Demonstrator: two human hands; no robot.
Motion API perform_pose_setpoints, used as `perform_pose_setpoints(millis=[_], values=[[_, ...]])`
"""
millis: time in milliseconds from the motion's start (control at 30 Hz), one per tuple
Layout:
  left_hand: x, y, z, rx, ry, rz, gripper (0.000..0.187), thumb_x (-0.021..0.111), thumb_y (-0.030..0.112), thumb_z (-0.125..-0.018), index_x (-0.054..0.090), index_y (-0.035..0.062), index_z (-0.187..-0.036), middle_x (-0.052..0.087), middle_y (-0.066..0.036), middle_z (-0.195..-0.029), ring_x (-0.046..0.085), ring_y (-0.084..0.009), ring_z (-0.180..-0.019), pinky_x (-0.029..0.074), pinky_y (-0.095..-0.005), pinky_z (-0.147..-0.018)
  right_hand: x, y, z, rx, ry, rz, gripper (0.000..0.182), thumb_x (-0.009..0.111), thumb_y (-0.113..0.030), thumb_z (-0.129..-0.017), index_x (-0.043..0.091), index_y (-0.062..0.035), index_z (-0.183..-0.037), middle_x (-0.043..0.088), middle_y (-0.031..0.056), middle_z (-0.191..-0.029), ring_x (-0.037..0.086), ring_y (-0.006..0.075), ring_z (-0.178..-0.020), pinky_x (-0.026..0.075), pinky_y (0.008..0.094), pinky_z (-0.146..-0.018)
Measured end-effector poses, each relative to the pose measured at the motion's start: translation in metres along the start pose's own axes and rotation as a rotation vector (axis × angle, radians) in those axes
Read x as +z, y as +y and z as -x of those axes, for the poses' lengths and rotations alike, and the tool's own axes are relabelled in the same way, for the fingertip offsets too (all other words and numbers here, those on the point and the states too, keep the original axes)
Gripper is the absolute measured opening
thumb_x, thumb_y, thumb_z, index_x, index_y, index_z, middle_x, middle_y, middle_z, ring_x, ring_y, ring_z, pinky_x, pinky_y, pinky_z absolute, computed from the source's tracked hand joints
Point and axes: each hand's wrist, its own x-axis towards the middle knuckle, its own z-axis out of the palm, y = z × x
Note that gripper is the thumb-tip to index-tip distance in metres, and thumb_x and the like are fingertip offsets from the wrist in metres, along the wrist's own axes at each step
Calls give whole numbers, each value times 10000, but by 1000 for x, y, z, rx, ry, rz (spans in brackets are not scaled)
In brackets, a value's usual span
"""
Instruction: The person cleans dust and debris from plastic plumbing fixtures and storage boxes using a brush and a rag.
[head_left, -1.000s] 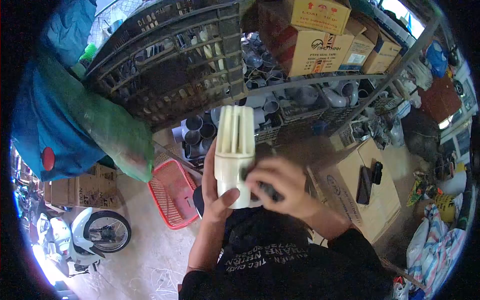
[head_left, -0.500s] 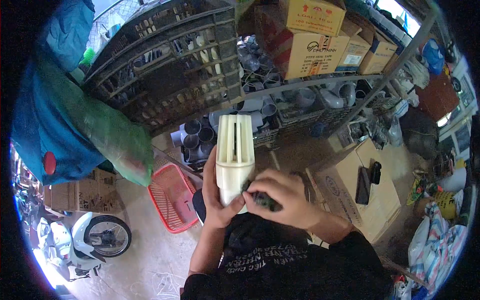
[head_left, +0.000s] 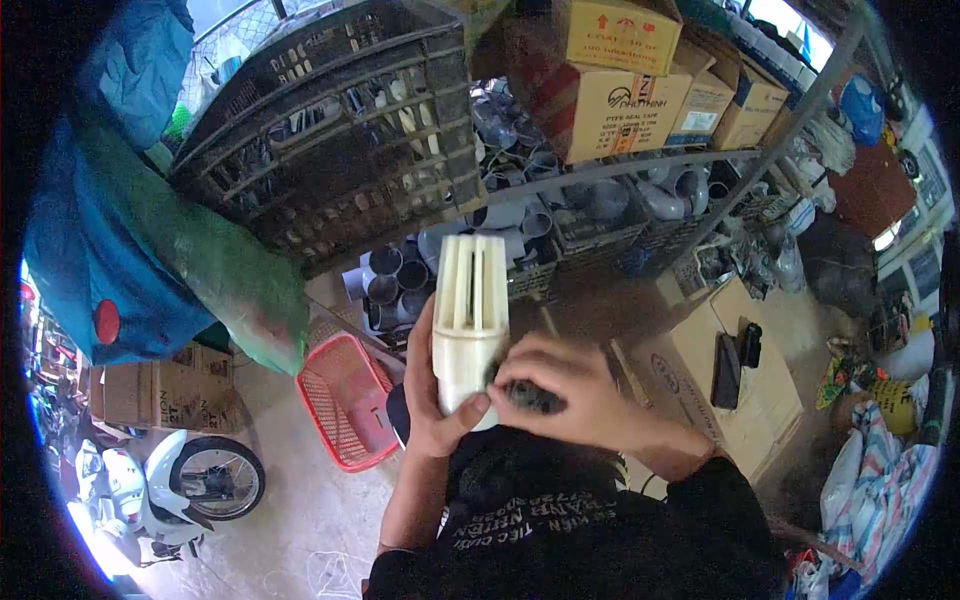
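A cream-white plastic fitting [head_left: 470, 345] with a ribbed, slotted upper part stands upright in front of my chest. My left hand [head_left: 433, 415] is wrapped round its lower left side, the thumb across the front. At its lower right, my right hand [head_left: 565, 390] is closed on a dark tool [head_left: 535, 397], whose end touches or nearly touches the fitting's side. The fingers partly cover this dark thing, and its exact kind cannot be made out.
A red basket [head_left: 350, 400] lies on the floor at left, near a motorbike [head_left: 215, 478]. Ahead are a black crate [head_left: 330, 130], grey pipe fittings [head_left: 398, 277] and cartons [head_left: 625, 110]. At right, two black objects lie on flat cardboard [head_left: 675, 365].
The view has shifted slightly. Both hands keep their holds; my right hand and the dark tool have turned a little against the fitting, which stays in almost the same place.
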Motion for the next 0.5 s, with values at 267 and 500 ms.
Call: perform_pose_setpoints(millis=[267, 500], values=[[2, 6, 7, -38, -15, -4, 1010, 741, 249, -660, 166, -49, -1434, 351, -195, -1410, 371, -286, -1305, 278, -405, -1081, -7, 11, -11, 39, 82, 59, 187, 742, -75, -702, 613, -53, -836, 618, 81, -858, 641, 215, -755, 521, 309, -659], [5, 10, 6, -137, 12, 53, 1045, 750, 300, -649, 154, -47, -1435, 366, -201, -1391, 420, -296, -1268, 318, -402, -1062, -7, 16, -16, 107, 162, 100, 204, 738, -79, -695, 614, -69, -858, 626, 70, -872, 647, 224, -788, 532, 329, -704]])
